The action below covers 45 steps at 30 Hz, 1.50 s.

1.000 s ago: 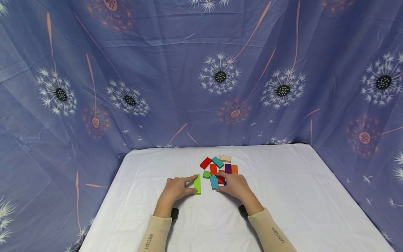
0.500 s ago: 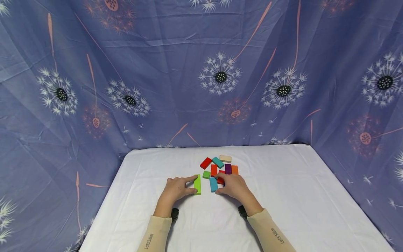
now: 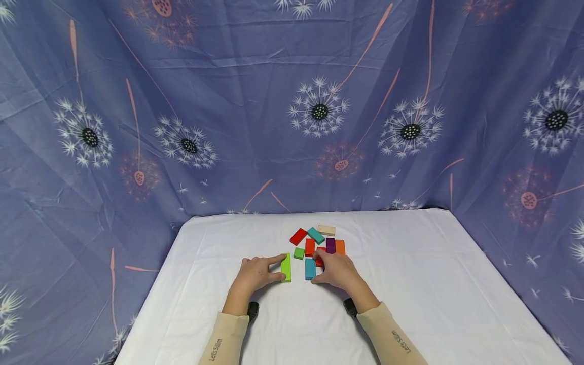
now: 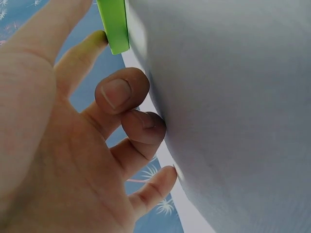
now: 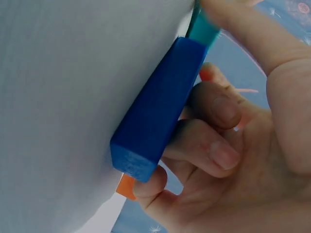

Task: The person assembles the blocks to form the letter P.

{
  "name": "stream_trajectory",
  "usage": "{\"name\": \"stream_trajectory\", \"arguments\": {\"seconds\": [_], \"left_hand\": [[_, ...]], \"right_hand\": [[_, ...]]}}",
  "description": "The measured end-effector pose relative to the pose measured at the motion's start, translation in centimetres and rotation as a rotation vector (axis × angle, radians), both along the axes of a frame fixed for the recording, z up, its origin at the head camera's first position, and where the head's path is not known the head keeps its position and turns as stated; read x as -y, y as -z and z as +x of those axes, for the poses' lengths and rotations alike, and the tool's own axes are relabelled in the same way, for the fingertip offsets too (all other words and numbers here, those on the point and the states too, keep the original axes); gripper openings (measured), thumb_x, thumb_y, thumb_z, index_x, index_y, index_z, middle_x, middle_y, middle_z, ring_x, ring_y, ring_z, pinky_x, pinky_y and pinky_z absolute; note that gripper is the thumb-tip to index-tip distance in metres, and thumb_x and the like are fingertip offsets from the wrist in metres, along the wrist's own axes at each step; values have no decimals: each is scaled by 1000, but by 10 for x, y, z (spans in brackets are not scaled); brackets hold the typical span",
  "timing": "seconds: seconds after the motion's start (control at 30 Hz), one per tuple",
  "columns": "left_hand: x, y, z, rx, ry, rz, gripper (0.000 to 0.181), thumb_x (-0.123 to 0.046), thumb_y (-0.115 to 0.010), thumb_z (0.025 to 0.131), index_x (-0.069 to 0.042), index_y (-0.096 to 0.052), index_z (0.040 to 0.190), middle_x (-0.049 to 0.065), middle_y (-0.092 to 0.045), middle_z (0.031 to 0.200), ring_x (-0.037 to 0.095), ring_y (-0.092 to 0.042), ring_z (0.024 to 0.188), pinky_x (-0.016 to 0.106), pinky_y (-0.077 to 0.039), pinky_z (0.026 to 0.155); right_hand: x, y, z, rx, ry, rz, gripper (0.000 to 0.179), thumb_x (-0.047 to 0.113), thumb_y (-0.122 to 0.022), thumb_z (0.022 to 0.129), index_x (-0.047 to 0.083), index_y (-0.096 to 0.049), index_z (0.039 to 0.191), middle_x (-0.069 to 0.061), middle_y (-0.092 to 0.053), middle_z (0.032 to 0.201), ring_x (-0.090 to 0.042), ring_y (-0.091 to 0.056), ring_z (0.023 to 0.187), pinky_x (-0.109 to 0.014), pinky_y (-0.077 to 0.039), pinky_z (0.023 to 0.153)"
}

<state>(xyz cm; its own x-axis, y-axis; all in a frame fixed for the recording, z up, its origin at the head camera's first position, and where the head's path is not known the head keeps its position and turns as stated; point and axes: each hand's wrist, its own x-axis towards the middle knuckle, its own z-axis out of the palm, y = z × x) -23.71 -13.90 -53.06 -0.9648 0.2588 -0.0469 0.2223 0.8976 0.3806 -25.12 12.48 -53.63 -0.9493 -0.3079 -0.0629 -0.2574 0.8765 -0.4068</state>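
On the white tabletop my left hand (image 3: 256, 274) pinches a long lime-green block (image 3: 286, 267) between thumb and index finger, one at each end. In the left wrist view the near end of that lime block (image 4: 114, 29) shows, with the other fingers loosely curled below it. To its right, across a narrow gap, my right hand (image 3: 337, 269) holds a light-blue block (image 3: 310, 269) by its ends, thumb nearest me. A dark-blue block (image 5: 160, 107) lies under that hand, close against its curled fingers in the right wrist view; from the head it is hidden.
Just beyond the hands lie a small green block (image 3: 298, 253), an orange-red block (image 3: 309, 247), a partly covered red block (image 3: 320, 256), a purple block (image 3: 330, 245) and an orange block (image 3: 340, 246). Farther back are a red block (image 3: 298, 236), a teal block (image 3: 316, 234) and a cream block (image 3: 326, 230).
The right hand has drawn the light-blue block slightly toward me and turned it straighter, now nearly parallel to the lime one. The left hand and lime block stay where they were.
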Motion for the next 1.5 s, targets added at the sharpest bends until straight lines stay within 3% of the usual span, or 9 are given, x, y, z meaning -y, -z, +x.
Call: {"name": "stream_trajectory", "arguments": {"seconds": [0.13,0.33,0.47,0.77,0.9,1.07,1.3,1.5], "left_hand": [[0,1,-1,-2,-1,2,65,-53,-85,84,-37,-67,144,1,-74,77,25,-71,90,48,-43,88],[-1,0,-1,-5,4,-5,65,-54,-84,84,-37,-67,145,2,-74,78,25,-71,90,48,-44,88],[0,1,0,-6,-1,-6,65,-53,-85,85,-38,-66,145,3,-77,82,26,-72,91,47,-43,88],[0,0,-1,1,-13,-1,64,-54,-84,85,-39,-67,145,-3,-64,64,20,-68,81,47,-41,87],[1,1,-3,-3,-23,3,61,-53,-83,86,-40,-67,144,-6,-58,60,18,-64,77,47,-41,87],[2,1,-4,-15,-35,6,60,-53,-83,86,-40,-68,143,-5,-61,62,18,-65,80,45,-40,87],[7,2,-4,-6,-53,31,59,-52,-83,87,-39,-68,143,-2,-72,74,24,-71,90,44,-40,88],[10,2,-3,-3,-59,58,56,-49,-82,89,-38,-69,143,-3,-63,63,22,-69,84,45,-39,90]], "right_hand": [[1,-2,0,18,7,-20,53,38,-94,77,21,-67,120,4,-59,81,-16,-54,76,-35,-48,72],[2,-2,0,13,19,-20,67,40,-95,76,22,-68,135,0,-73,101,-18,-61,86,-45,-57,82],[1,-1,0,14,15,-23,65,39,-94,76,24,-70,135,0,-74,104,-18,-61,88,-47,-57,84],[-1,0,-2,39,18,-79,65,37,-97,74,19,-69,129,3,-69,94,-17,-59,85,-44,-56,82],[-2,-1,-1,39,17,-134,65,36,-97,74,18,-68,130,2,-62,84,-17,-56,79,-38,-51,73],[2,-3,3,42,13,-230,62,34,-96,76,17,-67,128,3,-56,76,-15,-53,71,-30,-43,65],[19,-9,17,143,25,-392,68,26,-96,78,13,-63,136,2,-49,68,-14,-45,59,-27,-35,57],[37,-9,30,216,-9,-429,68,25,-94,79,12,-60,137,4,-45,64,-13,-40,56,-26,-32,56]]}}
